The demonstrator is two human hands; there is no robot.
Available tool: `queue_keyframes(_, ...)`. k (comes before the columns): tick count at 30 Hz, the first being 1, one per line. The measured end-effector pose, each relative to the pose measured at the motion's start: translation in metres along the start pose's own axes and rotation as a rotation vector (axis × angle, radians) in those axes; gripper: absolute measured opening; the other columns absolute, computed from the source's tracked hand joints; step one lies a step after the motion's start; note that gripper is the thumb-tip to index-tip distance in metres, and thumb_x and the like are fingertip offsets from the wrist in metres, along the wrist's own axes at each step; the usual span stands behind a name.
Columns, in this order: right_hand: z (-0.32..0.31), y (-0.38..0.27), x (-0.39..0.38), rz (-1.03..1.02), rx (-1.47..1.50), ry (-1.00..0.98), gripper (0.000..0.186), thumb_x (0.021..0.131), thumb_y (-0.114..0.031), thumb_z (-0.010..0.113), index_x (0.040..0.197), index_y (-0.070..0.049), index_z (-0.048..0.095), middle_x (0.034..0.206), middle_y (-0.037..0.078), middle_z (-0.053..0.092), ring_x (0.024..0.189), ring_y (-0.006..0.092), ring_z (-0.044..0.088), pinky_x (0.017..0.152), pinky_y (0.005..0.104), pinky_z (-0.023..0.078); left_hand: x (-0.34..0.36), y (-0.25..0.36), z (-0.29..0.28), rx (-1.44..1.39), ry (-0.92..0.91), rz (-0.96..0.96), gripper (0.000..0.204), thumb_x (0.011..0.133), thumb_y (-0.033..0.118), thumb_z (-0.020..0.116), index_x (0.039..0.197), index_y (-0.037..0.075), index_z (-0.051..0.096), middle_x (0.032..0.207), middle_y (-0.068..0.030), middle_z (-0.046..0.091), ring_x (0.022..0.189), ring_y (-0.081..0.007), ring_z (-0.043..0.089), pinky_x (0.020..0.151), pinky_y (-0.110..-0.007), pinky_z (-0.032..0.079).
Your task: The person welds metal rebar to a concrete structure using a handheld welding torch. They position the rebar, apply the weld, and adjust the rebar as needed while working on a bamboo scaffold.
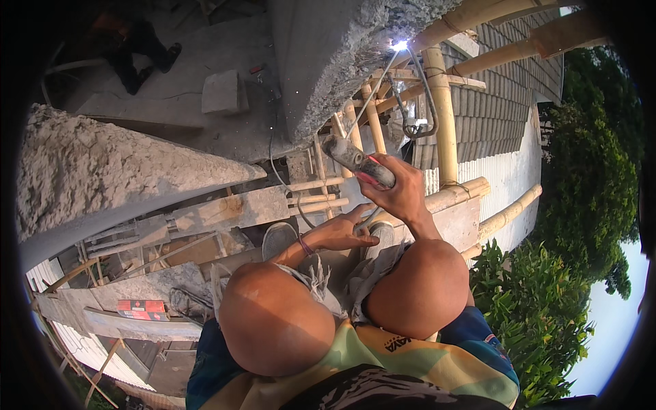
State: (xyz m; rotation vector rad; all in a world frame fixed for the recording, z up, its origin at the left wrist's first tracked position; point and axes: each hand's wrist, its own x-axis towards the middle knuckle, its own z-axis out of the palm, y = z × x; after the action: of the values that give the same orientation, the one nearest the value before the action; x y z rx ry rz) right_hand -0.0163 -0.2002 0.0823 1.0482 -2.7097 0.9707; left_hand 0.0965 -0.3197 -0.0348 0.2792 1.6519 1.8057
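- Right hand (pixel 403 190) wraps round the holder (pixel 352 157).
- From the holder's upper end, a thin rod (pixel 372 89) slants up to a bright arc (pixel 400 46) beside rough concrete (pixel 342 75).
- Left hand (pixel 338 231), fingers parted, is just below the holder (a dark band (pixel 304 244) circles its wrist).
- Above and right of the holder: a bent bar (pixel 432 99), then a bamboo post (pixel 439 116); farther right, roof tiles (pixel 495 61) and trees (pixel 581 157).
- Above and left of the holder: a pale block (pixel 221 94) and someone's legs (pixel 145 56).
- Below the holder: bare knees (pixel 277 320); well left of them, red boxes (pixel 142 306).
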Motion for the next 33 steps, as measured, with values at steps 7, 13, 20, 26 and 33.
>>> queue_keyframes(7,0.0011,0.0020,-0.0004,0.018,-0.003,-0.007,0.040,0.066,-0.015,0.082,0.105,-0.010,0.072,0.086,0.009,0.073,0.068,0.0269,0.070,0.059,0.0349,0.055,0.0009,-0.0009,-0.0001,0.005,0.014,-0.001,0.108,0.079,0.062,0.074,0.155,0.005,0.020,0.093,-0.0082,0.066,0.096,-0.0240,0.064,0.092,-0.037,0.047)
queue_keyframes(13,0.0008,0.0007,0.0014,0.036,-0.020,-0.019,0.041,0.066,-0.016,0.083,0.104,-0.007,0.071,0.089,0.011,0.073,0.073,0.0280,0.071,0.064,0.0352,0.056,0.0006,0.0014,-0.0010,-0.013,-0.005,-0.013,0.106,0.081,0.059,0.074,0.155,0.006,0.020,0.092,-0.0079,0.066,0.095,-0.0238,0.064,0.092,-0.036,0.047)
queue_keyframes(20,-0.0006,-0.0008,0.0027,0.079,-0.053,-0.067,0.044,0.067,-0.019,0.084,0.106,-0.003,0.070,0.091,0.013,0.073,0.080,0.0294,0.073,0.071,0.0353,0.058,-0.0013,0.0043,-0.0023,0.030,0.001,-0.021,0.103,0.083,0.056,0.074,0.155,0.008,0.019,0.098,-0.0117,0.069,0.097,-0.0261,0.066,0.092,-0.037,0.047)
queue_keyframes(26,0.0004,0.0010,0.0037,0.057,-0.036,-0.052,0.045,0.067,-0.019,0.084,0.107,-0.004,0.070,0.090,0.014,0.073,0.080,0.0293,0.073,0.071,0.0353,0.058,0.0009,-0.0005,-0.0012,0.039,0.023,0.018,0.102,0.083,0.057,0.073,0.155,0.007,0.021,0.097,-0.0127,0.069,0.098,-0.0272,0.066,0.094,-0.038,0.047)
queue_keyframes(33,0.0001,0.0000,0.0038,0.092,-0.037,-0.061,0.046,0.066,-0.019,0.084,0.107,-0.004,0.070,0.089,0.014,0.073,0.079,0.0290,0.073,0.070,0.0356,0.058,0.0016,-0.0021,-0.0013,0.035,0.027,0.025,0.104,0.083,0.058,0.073,0.155,0.004,0.020,0.094,-0.0110,0.068,0.100,-0.0260,0.065,0.100,-0.039,0.045)
